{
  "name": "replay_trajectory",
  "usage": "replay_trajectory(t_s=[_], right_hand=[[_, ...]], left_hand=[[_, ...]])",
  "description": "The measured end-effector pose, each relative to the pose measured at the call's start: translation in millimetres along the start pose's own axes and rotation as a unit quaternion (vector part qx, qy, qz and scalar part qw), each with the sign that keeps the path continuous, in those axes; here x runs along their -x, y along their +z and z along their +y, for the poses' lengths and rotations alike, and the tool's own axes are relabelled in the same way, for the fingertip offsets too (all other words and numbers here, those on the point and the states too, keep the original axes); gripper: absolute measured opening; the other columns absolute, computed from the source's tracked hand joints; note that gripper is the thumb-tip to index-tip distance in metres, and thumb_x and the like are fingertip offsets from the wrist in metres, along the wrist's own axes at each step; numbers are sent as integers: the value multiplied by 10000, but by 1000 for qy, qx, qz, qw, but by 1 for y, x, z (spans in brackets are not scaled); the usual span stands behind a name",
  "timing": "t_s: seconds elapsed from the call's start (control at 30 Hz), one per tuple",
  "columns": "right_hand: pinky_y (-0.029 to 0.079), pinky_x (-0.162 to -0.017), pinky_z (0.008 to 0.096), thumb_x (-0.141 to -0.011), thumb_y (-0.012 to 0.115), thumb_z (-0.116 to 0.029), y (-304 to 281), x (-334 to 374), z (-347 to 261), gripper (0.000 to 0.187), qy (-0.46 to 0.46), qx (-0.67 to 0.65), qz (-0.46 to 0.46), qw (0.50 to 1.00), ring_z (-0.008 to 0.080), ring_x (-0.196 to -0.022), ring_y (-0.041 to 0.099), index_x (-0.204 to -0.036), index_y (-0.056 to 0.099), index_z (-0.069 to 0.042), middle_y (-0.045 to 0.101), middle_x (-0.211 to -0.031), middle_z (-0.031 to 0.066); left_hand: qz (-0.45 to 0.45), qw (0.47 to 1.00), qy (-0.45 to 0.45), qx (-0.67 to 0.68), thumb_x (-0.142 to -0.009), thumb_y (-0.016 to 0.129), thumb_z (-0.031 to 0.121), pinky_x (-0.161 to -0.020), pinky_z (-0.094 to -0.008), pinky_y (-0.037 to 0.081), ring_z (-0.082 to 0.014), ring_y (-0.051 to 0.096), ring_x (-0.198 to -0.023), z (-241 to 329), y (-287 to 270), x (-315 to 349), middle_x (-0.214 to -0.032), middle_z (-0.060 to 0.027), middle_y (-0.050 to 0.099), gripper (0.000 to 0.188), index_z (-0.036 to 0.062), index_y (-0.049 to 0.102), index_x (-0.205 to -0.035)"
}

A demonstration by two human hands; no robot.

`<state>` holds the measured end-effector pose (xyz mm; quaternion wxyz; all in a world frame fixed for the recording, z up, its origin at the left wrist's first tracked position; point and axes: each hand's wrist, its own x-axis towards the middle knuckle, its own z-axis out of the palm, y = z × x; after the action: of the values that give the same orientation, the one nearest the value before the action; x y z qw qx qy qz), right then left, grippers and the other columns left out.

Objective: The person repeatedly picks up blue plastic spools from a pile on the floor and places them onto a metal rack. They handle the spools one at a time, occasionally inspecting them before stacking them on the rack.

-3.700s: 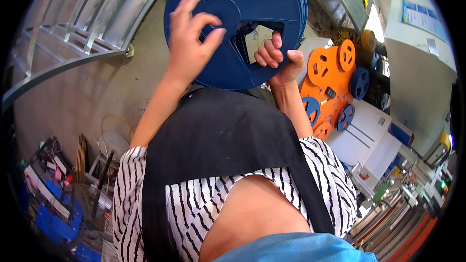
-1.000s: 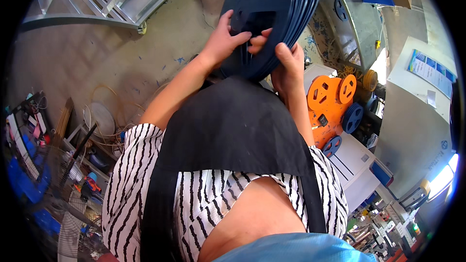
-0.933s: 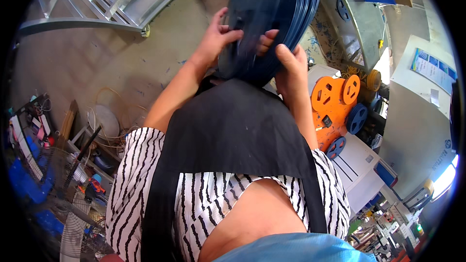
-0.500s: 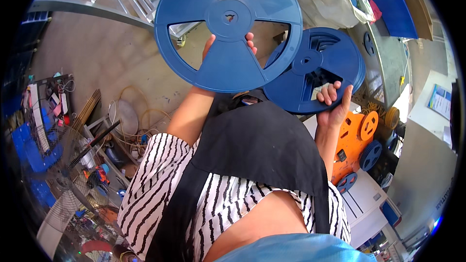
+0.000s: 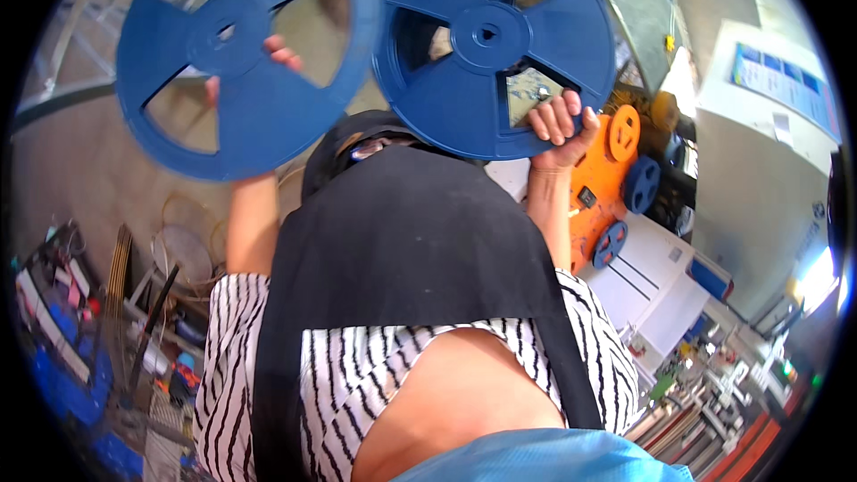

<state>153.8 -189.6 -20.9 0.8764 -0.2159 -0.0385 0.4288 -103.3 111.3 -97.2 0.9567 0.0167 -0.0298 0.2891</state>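
Two sets of large blue plastic reels are up in front of me at the top of the view. My left hand (image 5: 284, 54) holds the left blue reel (image 5: 268, 120) from behind; its fingertips come through two of the cut-out openings, and the rest of the hand is hidden. On the right, a stack of blue reels (image 5: 446, 98) shows several layered rims through its openings. My right hand (image 5: 561, 125) grips this stack at its lower right rim, fingers curled over the edge. The two sets nearly touch at their facing rims.
An orange panel with small wheels (image 5: 600, 187) stands right of my right forearm, beside a white cabinet (image 5: 638, 290). A grey machine casing (image 5: 759, 187) rises at far right. Cluttered gear and a bundle of rods (image 5: 118, 277) lie on the left. Metal framework (image 5: 76, 45) stands at upper left.
The left reel has moved left and tilted, away from overlapping the stack. The stack has shifted up and left in view with my right hand. My view has turned to the right.
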Motion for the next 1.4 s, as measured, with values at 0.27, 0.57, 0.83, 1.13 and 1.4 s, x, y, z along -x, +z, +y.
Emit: replay_trajectory(t_s=[0.27, 0.57, 0.83, 1.13, 1.4], right_hand=[[407, -492, 250, -870, 615, -285, -3, 3, 7, 230, -67, -100, -53, 991, 73, -438, 436, -768, 502, -112, 420, -517, -50], [409, -487, 251, -866, 611, -313, 2, -3, 4, 261, -48, -101, -67, 991, 67, -416, 429, -737, 493, -119, 402, -485, -56], [411, -477, 237, -859, 620, -285, 4, -1, 11, 241, -43, -112, -51, 991, 64, -421, 450, -735, 495, -120, 457, -503, -48], [410, -494, 250, -862, 618, -283, 10, -5, 11, 239, -32, -122, -43, 991, 70, -428, 455, -748, 491, -117, 437, -504, -50], [354, -493, 243, -895, 536, -318, 43, -23, 38, 241, -17, 32, 14, 999, 68, -435, 383, -783, 491, -110, 404, -530, -57]], left_hand=[[8, 1000, 6, -24, -761, 753, 408, -1067, -388, 349, -260, 426, -1167, 49, -5, 26, -1252, -153, 416, 841, -39, 332, -1335], [49, 995, 1, -87, -760, 748, 435, -1092, -366, 335, -245, 416, -1192, 47, 7, 36, -1241, -160, 416, 876, -61, 306, -1330], [101, 980, -5, -169, -900, 526, 488, -1042, -384, 387, -280, 474, -1174, 30, 6, 22, -1307, -212, 454, 759, -36, 304, -1403], [198, 955, -21, -218, -961, 464, 381, -1023, -358, 404, -254, 511, -1153, 19, 12, 27, -1306, -201, 498, 607, -50, 358, -1376], [241, 819, 1, -520, -897, 614, 168, -910, -344, 451, -199, 577, -1006, -35, -7, 1, -1156, -156, 611, 584, 59, 341, -1401]])
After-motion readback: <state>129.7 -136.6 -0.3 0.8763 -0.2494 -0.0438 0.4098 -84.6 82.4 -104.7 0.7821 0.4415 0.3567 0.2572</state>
